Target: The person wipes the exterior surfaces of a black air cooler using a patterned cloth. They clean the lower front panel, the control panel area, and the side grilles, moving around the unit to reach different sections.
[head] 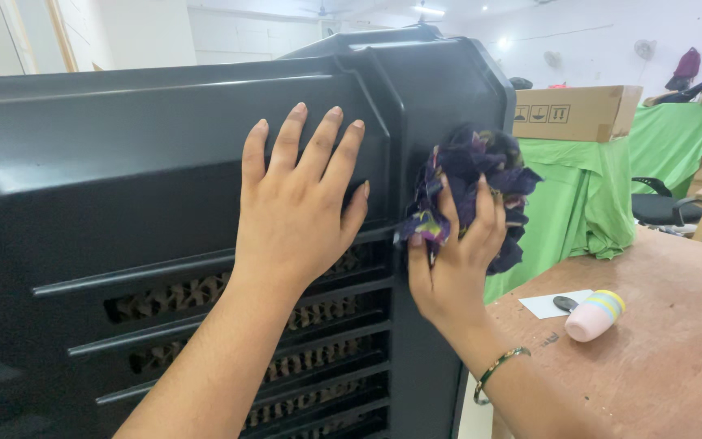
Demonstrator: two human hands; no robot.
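A big black plastic appliance housing (123,146) with slatted vents fills the left and middle of the head view. My left hand (298,199) lies flat on its panel, fingers spread and pointing up, just above the vent slats. My right hand (452,260) grips a crumpled dark purple patterned cloth (473,175) and presses it against the housing's right side edge. A thin green and gold bangle (501,370) sits on my right wrist.
A brown wooden table (660,358) at the right holds a pink bottle with a striped cap (595,315) lying on its side and a white card (550,304). Behind stand green-draped tables (595,195), cardboard boxes (578,112) and a black chair (660,207).
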